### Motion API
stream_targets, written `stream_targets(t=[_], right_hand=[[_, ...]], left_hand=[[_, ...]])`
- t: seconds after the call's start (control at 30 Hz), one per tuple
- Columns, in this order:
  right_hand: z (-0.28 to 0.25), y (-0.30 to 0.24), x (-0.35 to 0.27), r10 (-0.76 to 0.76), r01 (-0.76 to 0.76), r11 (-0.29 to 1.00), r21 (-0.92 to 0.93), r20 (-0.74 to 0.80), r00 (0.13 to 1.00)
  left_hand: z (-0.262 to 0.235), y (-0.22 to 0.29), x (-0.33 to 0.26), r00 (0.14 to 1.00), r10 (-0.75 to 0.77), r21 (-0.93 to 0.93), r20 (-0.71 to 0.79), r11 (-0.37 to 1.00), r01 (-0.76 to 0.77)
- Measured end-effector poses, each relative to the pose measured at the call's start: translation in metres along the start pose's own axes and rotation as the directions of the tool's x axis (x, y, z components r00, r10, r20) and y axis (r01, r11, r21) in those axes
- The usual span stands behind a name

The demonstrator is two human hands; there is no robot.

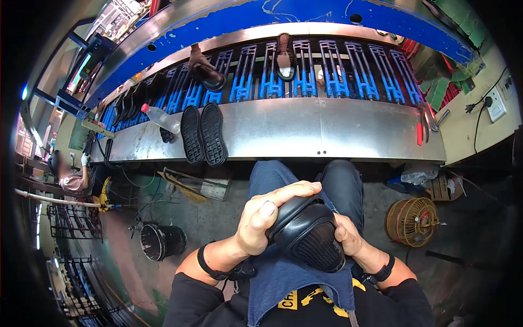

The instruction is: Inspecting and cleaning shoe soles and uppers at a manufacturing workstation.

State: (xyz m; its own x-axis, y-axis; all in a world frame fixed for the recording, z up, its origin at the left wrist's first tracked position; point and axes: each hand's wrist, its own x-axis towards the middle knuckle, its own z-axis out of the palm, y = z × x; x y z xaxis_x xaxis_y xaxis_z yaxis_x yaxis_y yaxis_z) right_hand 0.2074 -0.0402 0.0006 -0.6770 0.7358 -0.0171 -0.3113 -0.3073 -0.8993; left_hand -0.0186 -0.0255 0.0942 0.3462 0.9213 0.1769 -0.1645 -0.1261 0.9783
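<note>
Shoe (311, 235), black with a perforated panel, is being held above the person's lap between left hand (259, 218) and right hand (348, 235). The left hand is partly closing around the shoe's left side, its fingers stretching across the upper edge and its thumb bending near a thick, smooth black rim. The right hand is gripping the opposite side, its thumb pressing against the surface; its remaining fingers are disappearing behind the shoe. The shoe's underside is facing away, and whether the rim is belonging to a sole is not showing clearly. Sleeves of a black shirt (193, 300) are running off the lower edge.

On the floor, a dark bucket (163, 242) is standing to the left and a round wicker cage (412, 222) to the right. Beyond the knees, a metal bench (283, 128) is supporting two black soles (212, 136), treads showing, beside a clear bottle (163, 120). Farther off, blue-and-black racks (332, 76) are carrying footwear; the dark pieces at left are merging together. At far left, a co-worker (73, 181) is appearing small and partly obscured.
</note>
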Motion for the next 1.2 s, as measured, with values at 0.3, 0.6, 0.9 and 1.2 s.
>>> stream_targets(t=[0.3, 0.6, 0.9, 1.2], right_hand=[[-0.004, 0.005, -0.002, 0.024, -0.024, 1.000, -0.004, -0.002, 1.000], [0.001, 0.009, -0.008, 0.030, -0.031, 0.997, 0.077, 0.011, 0.999], [-0.007, 0.015, -0.012, 0.044, -0.036, 0.991, 0.131, -0.062, 0.997], [-0.015, 0.024, -0.009, -0.004, 0.134, 0.864, 0.486, -0.259, 0.966]], left_hand=[[-0.003, 0.000, 0.000, 0.998, 0.001, 0.011, 0.056, 1.000, -0.002], [-0.010, 0.030, -0.009, 0.946, 0.179, 0.363, 0.270, 0.891, -0.272], [0.022, -0.012, -0.011, 0.915, 0.385, 0.627, 0.119, 0.686, -0.370], [0.033, -0.040, 0.002, 0.973, 0.207, 0.453, 0.104, 0.861, -0.232]])
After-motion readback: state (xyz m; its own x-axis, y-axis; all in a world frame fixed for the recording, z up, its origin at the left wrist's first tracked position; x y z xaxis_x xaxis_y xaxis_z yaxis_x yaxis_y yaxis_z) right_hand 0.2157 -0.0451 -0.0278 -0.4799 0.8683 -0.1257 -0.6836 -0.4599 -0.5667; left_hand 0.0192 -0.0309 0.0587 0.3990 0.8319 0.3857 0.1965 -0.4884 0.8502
